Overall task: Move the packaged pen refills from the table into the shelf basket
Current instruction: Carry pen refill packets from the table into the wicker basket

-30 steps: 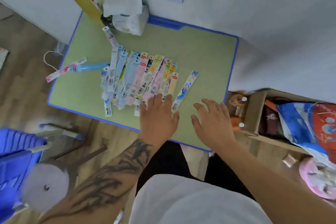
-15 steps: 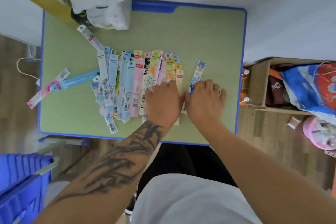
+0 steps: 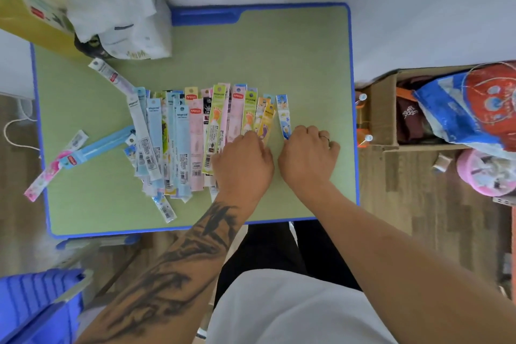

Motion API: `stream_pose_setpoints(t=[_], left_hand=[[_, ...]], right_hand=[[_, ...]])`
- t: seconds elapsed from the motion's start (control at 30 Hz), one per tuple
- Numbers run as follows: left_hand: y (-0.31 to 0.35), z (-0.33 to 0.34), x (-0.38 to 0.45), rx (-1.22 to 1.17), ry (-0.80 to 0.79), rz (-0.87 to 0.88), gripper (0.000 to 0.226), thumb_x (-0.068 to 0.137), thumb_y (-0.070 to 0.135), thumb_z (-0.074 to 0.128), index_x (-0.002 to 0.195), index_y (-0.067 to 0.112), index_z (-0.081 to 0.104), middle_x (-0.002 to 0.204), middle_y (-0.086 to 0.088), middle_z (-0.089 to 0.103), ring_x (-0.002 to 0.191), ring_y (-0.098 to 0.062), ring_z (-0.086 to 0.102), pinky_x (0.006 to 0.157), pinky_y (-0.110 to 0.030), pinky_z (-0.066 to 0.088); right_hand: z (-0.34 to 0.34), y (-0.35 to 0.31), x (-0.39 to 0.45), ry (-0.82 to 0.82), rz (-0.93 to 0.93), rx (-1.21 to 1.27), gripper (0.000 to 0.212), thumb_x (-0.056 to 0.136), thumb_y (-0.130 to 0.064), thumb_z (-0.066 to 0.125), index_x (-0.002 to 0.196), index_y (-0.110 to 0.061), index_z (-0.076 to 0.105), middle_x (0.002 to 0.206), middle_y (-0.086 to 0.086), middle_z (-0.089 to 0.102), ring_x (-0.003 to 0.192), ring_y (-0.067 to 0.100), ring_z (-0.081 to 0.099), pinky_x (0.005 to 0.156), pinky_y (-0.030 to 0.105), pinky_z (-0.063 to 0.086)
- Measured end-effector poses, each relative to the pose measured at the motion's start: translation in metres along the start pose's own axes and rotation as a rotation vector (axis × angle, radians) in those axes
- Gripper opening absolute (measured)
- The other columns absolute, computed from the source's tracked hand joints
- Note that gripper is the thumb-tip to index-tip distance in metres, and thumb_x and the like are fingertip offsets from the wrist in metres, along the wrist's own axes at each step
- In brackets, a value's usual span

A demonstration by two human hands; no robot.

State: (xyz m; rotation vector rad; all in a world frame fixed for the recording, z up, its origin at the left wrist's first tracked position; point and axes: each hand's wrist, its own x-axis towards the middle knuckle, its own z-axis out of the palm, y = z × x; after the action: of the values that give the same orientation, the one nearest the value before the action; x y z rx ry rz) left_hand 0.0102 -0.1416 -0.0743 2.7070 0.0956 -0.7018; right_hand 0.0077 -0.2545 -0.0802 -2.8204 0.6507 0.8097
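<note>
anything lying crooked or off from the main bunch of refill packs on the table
Yes. Most packs sit in a fanned row, but one lies diagonally at its far left corner. A blue pack and a pink pack lie slanted at the table's left edge, the pink one overhanging. Another sticks out below the row.

The person wears a white short-sleeved shirt (image 3: pixel 293 310) and black trousers (image 3: pixel 268 251). Both forearms are bare. The left forearm carries a large dark tattoo (image 3: pixel 178 265) with brush-like strokes, running from near the wrist up toward the elbow. The right hand (image 3: pixel 308 159) has a thin ring (image 3: pixel 325 137) on one finger. The left hand (image 3: pixel 243 165) shows no jewellery.
</note>
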Motion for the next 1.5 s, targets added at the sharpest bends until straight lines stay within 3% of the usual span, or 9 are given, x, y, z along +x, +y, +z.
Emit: stream_pose_setpoints(t=[0.2,0.4,0.5,0.63,0.77,0.93,1.17,1.3,1.5], left_hand=[[0.014,-0.01,-0.016,-0.228,-0.017,-0.047,0.017,0.098,0.04,0.057,0.09,0.025,0.057,0.088,0.009,0.063,0.083,-0.018,0.061,0.078,-0.039,0.05],[0.044,-0.01,-0.03,-0.493,-0.138,0.014,0.02,0.095,0.031,0.069,0.085,0.022,0.055,0.08,0.005,0.062,0.078,-0.019,0.062,0.076,-0.036,0.052],[0.066,-0.006,-0.046,-0.606,-0.233,-0.027,0.019,0.092,0.027,0.075,0.086,0.023,0.058,0.08,-0.005,0.069,0.077,-0.028,0.071,0.073,-0.052,0.062],[0.11,0.005,-0.079,-0.688,-0.297,-0.007,0.012,0.092,0.019,0.076,0.092,0.018,0.064,0.084,-0.01,0.075,0.077,-0.029,0.075,0.065,-0.051,0.064],[0.167,0.026,-0.132,-0.674,-0.359,0.089,0.007,0.092,0.014,0.076,0.095,0.018,0.071,0.083,-0.003,0.077,0.077,-0.021,0.076,0.078,-0.051,0.064],[0.241,0.073,-0.215,-0.62,-0.453,0.187,0.007,0.095,0.016,0.073,0.098,0.023,0.075,0.092,0.002,0.079,0.089,-0.019,0.077,0.085,-0.05,0.063],[0.329,0.158,-0.327,-0.471,-0.586,0.281,0.011,0.096,0.016,0.072,0.097,0.027,0.074,0.092,0.007,0.079,0.087,-0.014,0.077,0.082,-0.042,0.064],[0.371,0.202,-0.385,-0.366,-0.687,0.376,0.01,0.098,0.014,0.069,0.105,0.02,0.073,0.097,0.006,0.079,0.085,-0.011,0.077,0.069,-0.028,0.063],[0.422,0.247,-0.434,-0.258,-0.767,0.452,0.014,0.097,0.013,0.069,0.109,0.02,0.074,0.1,0.002,0.079,0.089,-0.016,0.078,0.084,-0.044,0.064]], right_hand=[[-0.01,0.025,-0.023,0.101,-0.052,0.15,0.01,0.096,-0.017,0.047,0.095,-0.02,0.038,0.087,0.0,0.056,0.099,0.03,0.061,0.077,0.039,0.033],[-0.029,0.086,-0.058,0.114,-0.048,0.603,0.014,0.1,-0.023,0.056,0.088,-0.018,0.05,0.076,-0.003,0.059,0.069,0.022,0.058,0.058,0.034,0.035],[-0.033,0.128,-0.08,0.105,0.01,0.79,0.014,0.097,-0.025,0.064,0.086,-0.023,0.055,0.074,-0.01,0.058,0.068,0.01,0.058,0.059,0.028,0.039],[-0.035,0.188,-0.113,0.133,0.112,0.983,0.016,0.095,-0.023,0.071,0.086,-0.019,0.059,0.076,-0.009,0.062,0.063,0.003,0.057,0.058,0.017,0.044],[-0.035,0.257,-0.151,0.2,0.194,1.173,0.017,0.093,-0.023,0.076,0.088,-0.02,0.06,0.085,-0.005,0.072,0.071,0.006,0.069,0.063,0.024,0.052],[-0.027,0.357,-0.211,0.299,0.283,1.462,0.019,0.092,-0.017,0.077,0.09,-0.007,0.062,0.076,-0.005,0.072,0.058,0.001,0.066,0.051,0.013,0.046],[0.029,0.491,-0.3,0.417,0.492,1.774,0.019,0.09,-0.021,0.08,0.088,-0.013,0.063,0.079,-0.003,0.073,0.056,-0.002,0.06,0.059,0.025,0.045],[0.055,0.544,-0.339,0.532,0.58,1.888,0.017,0.089,-0.017,0.08,0.094,-0.017,0.065,0.087,-0.001,0.075,0.073,0.011,0.071,0.061,0.024,0.049],[0.071,0.594,-0.373,0.705,0.701,2.012,0.018,0.091,-0.014,0.079,0.102,-0.014,0.065,0.085,0.005,0.076,0.072,0.012,0.075,0.055,0.015,0.05]])
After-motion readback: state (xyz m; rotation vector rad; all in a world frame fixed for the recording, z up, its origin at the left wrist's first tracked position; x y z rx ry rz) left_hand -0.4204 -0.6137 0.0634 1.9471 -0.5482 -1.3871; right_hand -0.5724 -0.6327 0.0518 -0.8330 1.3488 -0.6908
